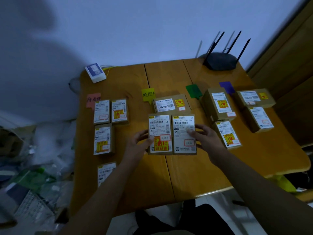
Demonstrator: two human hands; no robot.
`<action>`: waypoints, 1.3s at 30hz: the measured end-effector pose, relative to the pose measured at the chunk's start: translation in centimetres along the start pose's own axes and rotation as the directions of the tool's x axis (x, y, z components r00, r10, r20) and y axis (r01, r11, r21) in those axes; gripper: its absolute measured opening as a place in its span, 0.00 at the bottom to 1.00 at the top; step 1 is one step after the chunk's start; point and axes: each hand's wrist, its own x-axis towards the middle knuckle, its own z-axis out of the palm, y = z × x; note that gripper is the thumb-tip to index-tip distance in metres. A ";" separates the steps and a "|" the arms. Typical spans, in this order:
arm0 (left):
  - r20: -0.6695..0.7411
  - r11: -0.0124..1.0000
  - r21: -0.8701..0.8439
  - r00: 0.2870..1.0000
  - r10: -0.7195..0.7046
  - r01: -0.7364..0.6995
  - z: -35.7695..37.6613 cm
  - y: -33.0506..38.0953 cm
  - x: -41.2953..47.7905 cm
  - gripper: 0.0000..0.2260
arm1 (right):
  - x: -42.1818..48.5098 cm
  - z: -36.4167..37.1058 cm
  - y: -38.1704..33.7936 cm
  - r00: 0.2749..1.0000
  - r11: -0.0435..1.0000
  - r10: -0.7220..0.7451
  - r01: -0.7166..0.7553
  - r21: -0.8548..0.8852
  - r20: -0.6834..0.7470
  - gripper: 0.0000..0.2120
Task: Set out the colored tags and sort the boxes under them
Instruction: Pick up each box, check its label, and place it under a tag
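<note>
Four colored tags lie in a row across the wooden table [194, 175], and the yellow tag [148, 94] in the middle serves as my marker. Just below it sits one box lying crosswise [171, 103], and nearer the person two more boxes stand side by side, touching: the left box [160, 134] and the right box [184, 134]. The left hand [138, 144] is curled against the outer edge of the left box, thumb on its label, while the right hand [205, 138] presses the outer edge of the right box with fingers laid over its top, so both hands grip the pair between them. Left of the yellow tag lies a pink tag [92, 100] with four boxes below it. Right of the yellow tag are a green tag [193, 91] and then a purple tag [227, 87], with four boxes clustered beneath those two. Far beyond, a black router [220, 61] stands at the table's back edge.
</note>
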 end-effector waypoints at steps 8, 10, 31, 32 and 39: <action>-0.124 0.993 -0.071 0.987 -0.101 0.093 3.2 -3.1 0.9 0.22 | 4.6 -2.1 2.2 0.990 0.997 0.072 -0.069 -0.030 0.118 0.17; -0.164 0.987 -0.098 0.976 -0.144 0.129 4.4 -3.7 1.8 0.22 | 6.1 -3.1 2.4 0.985 0.996 0.091 -0.087 -0.033 0.145 0.14; -0.492 0.980 -0.144 0.849 -0.193 0.139 12.3 -9.2 13.6 0.22 | 13.8 -11.3 5.5 0.932 0.970 0.239 -0.218 -0.105 0.273 0.11; -0.495 0.987 -0.094 0.855 -0.157 0.127 12.3 -9.4 13.5 0.22 | 13.8 -11.2 5.6 0.934 0.970 0.239 -0.218 -0.105 0.267 0.12; -0.607 0.987 0.157 0.786 0.117 -0.026 13.9 -7.3 10.1 0.19 | 11.9 -10.3 5.7 0.952 0.980 0.195 -0.181 -0.076 0.237 0.17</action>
